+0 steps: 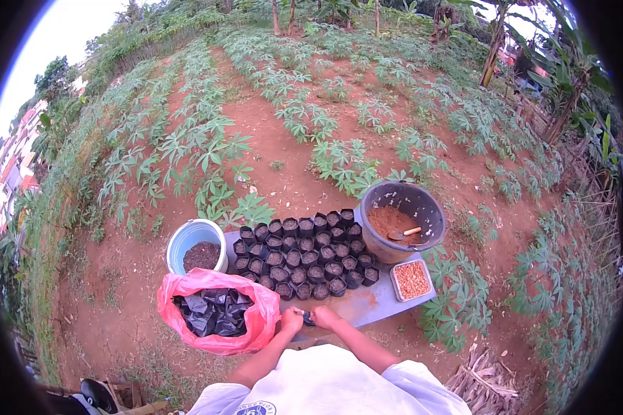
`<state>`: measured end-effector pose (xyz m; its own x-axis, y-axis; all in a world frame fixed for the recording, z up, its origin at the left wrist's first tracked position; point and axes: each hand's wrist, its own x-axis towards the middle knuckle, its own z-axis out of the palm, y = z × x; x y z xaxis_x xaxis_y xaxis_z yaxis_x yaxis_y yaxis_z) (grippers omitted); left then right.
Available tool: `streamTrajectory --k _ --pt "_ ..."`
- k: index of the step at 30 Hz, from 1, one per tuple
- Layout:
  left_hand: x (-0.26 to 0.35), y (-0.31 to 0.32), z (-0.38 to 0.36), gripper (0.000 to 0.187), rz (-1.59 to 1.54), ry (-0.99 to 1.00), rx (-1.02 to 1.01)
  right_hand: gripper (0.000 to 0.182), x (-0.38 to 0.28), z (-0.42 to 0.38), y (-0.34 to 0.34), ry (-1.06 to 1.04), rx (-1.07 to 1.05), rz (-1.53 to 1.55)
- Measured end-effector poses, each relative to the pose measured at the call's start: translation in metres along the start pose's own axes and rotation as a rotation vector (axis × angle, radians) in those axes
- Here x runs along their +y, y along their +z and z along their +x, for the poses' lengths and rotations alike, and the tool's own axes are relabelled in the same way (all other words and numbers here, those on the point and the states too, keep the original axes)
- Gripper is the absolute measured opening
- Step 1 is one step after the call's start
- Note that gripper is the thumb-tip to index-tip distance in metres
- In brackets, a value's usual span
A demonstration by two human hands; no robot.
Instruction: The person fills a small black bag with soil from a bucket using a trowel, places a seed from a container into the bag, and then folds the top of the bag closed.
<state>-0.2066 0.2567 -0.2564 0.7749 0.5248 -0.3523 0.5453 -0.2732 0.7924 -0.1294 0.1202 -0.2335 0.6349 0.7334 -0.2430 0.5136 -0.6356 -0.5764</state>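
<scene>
Both hands — left hand [291, 320], right hand [323, 317] — together at near table [367, 304] edge, fingers closed on small black plastic grow bag [308, 319], held up for opening; red plastic sack [218, 311] of spare bags just beside.

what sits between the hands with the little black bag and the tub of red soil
The rows of filled black bags cover the board between the hands, left and right, holding a small black bag, and the tub. The seed tray lies off to the right.
</scene>
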Motion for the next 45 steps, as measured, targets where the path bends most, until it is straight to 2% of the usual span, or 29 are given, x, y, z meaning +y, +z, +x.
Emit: streamTrajectory --k 7,10,12,16,18,20,22,23,26,30,38,41,45 --pt "0.014 0.0 -0.012 0.011 0.081 0.095 0.088 0.017 -0.005 0.001 -0.004 -0.007 0.008 0.028" --pt "0.019 -0.002 -0.017 0.013 0.095 0.125 0.062 0.018 -0.005 0.0 -0.006 -0.002 -0.029 0.001" --pt "0.023 -0.002 -0.017 0.015 0.25 0.237 0.085 0.02 -0.003 0.0 -0.007 -0.048 -0.008 0.025" --pt "0.026 -0.005 -0.015 0.016 0.289 0.251 0.059 0.019 -0.003 0.005 -0.016 -0.091 0.047 0.079" --pt "0.021 -0.008 -0.013 0.016 0.306 0.279 0.0 0.019 -0.011 0.006 -0.033 0.257 -0.234 0.428" --pt "0.02 -0.01 -0.011 0.014 0.307 0.308 0.006 0.021 0.003 0.019 -0.017 0.209 -0.236 0.415" --pt "0.018 -0.01 -0.01 0.013 0.307 0.347 0.009 0.021 0.003 0.022 -0.012 -0.115 0.078 0.246" --pt "0.017 -0.011 -0.009 0.013 0.294 0.368 0.002 0.023 0.004 0.024 -0.011 -0.097 0.017 0.249" --pt "0.014 -0.013 -0.011 0.012 0.244 0.394 -0.002 0.024 0.011 0.029 0.009 -0.172 0.049 0.152" --pt "0.012 -0.012 -0.012 0.01 0.196 0.4 -0.011 0.024 0.01 0.023 0.01 -0.186 0.058 0.144" --pt "0.007 -0.016 -0.012 0.008 0.111 0.383 0.005 0.023 -0.006 0.014 -0.003 -0.048 -0.057 0.175" --pt "0.001 -0.015 -0.012 0.008 0.108 0.361 0.012 0.019 0.003 0.015 0.013 -0.12 0.081 0.203" --pt "0.002 -0.016 -0.013 0.009 0.096 0.347 0.036 0.021 0.0 0.012 0.012 -0.021 0.017 0.269"
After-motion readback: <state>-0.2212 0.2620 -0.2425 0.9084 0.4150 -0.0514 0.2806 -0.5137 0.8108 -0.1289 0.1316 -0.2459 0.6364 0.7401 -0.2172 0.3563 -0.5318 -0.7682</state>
